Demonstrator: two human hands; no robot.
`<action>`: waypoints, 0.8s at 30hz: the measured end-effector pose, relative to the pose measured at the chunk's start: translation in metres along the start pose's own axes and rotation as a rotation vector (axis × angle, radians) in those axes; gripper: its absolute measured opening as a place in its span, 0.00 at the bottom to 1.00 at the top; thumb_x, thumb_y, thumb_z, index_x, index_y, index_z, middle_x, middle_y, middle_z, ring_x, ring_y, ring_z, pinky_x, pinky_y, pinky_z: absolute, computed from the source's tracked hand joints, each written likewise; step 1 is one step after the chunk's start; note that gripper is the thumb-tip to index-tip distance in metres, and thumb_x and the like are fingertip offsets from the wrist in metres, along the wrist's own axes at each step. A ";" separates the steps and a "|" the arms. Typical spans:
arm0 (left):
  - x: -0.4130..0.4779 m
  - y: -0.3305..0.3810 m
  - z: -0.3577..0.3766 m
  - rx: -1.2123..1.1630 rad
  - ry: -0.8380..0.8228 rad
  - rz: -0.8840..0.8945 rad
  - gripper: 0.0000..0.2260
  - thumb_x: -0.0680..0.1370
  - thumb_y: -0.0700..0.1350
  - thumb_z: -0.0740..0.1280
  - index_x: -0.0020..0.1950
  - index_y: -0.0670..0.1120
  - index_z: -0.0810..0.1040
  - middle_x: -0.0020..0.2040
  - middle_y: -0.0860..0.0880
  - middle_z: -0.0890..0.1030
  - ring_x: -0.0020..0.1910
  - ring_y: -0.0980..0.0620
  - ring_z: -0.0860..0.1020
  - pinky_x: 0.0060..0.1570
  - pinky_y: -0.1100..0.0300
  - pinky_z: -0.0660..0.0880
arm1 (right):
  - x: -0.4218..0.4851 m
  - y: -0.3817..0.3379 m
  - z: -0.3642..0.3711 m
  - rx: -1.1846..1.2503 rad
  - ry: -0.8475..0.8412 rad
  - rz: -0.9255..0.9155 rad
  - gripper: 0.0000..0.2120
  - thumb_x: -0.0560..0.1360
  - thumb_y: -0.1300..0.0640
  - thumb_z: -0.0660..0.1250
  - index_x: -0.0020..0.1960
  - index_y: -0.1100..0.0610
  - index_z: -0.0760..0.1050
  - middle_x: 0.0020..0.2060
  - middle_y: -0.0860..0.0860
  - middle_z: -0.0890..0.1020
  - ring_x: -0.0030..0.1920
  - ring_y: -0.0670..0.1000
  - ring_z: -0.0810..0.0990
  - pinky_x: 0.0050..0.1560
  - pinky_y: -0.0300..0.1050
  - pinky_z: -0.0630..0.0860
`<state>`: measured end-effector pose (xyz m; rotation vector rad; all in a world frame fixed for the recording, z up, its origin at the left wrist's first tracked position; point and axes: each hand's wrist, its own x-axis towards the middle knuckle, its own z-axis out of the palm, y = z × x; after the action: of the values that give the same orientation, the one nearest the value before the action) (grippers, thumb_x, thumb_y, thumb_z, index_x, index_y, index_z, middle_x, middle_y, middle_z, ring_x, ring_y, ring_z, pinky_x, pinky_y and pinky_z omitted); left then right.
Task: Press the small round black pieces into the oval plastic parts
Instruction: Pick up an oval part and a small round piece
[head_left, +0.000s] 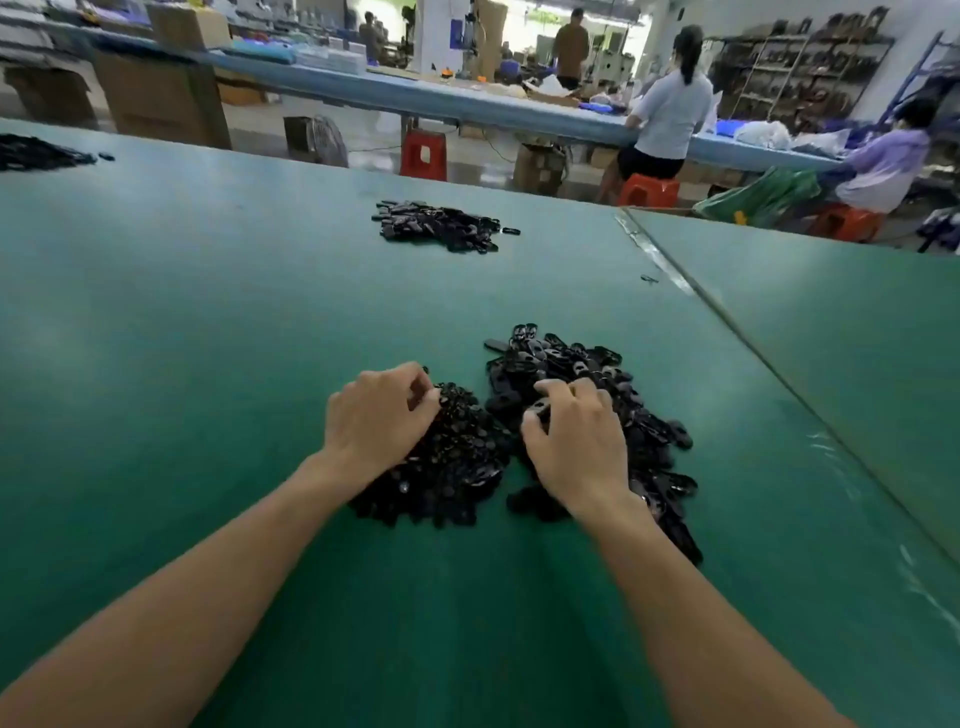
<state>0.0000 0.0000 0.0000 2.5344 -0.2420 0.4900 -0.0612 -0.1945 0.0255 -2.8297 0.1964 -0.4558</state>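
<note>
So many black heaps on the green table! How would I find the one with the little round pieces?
On the big green table, find the two black heaps nearest the person. The heap of small round pieces sits under the left hand. Its bits are tiny and round, while the neighbouring heap under the right hand holds longer oval parts with holes.

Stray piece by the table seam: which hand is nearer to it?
Right. The right hand, gripping an oval part over the oval pile, is nearer the person and left of the stray piece; the left hand is farther left, on the round-piece pile.
</note>
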 end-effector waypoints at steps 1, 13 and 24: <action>0.001 -0.004 0.001 -0.035 0.029 -0.012 0.06 0.77 0.54 0.68 0.45 0.54 0.81 0.37 0.55 0.82 0.40 0.45 0.82 0.38 0.57 0.69 | 0.007 0.003 0.001 -0.043 -0.009 0.036 0.21 0.81 0.48 0.61 0.72 0.53 0.71 0.64 0.56 0.75 0.64 0.58 0.71 0.61 0.51 0.72; 0.001 -0.016 0.009 -0.217 0.078 0.003 0.10 0.77 0.52 0.70 0.37 0.57 0.74 0.23 0.58 0.69 0.26 0.61 0.70 0.32 0.59 0.72 | 0.024 0.008 0.022 -0.053 0.062 0.112 0.20 0.75 0.44 0.71 0.63 0.54 0.78 0.55 0.55 0.78 0.59 0.58 0.72 0.59 0.51 0.70; 0.002 -0.019 0.011 -0.376 0.064 -0.065 0.15 0.76 0.57 0.68 0.33 0.54 0.69 0.29 0.65 0.74 0.29 0.60 0.73 0.30 0.63 0.62 | 0.015 -0.003 0.022 0.591 0.236 0.052 0.10 0.73 0.57 0.76 0.49 0.46 0.79 0.36 0.38 0.81 0.40 0.36 0.80 0.42 0.24 0.73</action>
<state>0.0101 0.0100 -0.0168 2.1502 -0.2052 0.4523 -0.0396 -0.1885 0.0104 -2.1889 0.1489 -0.7030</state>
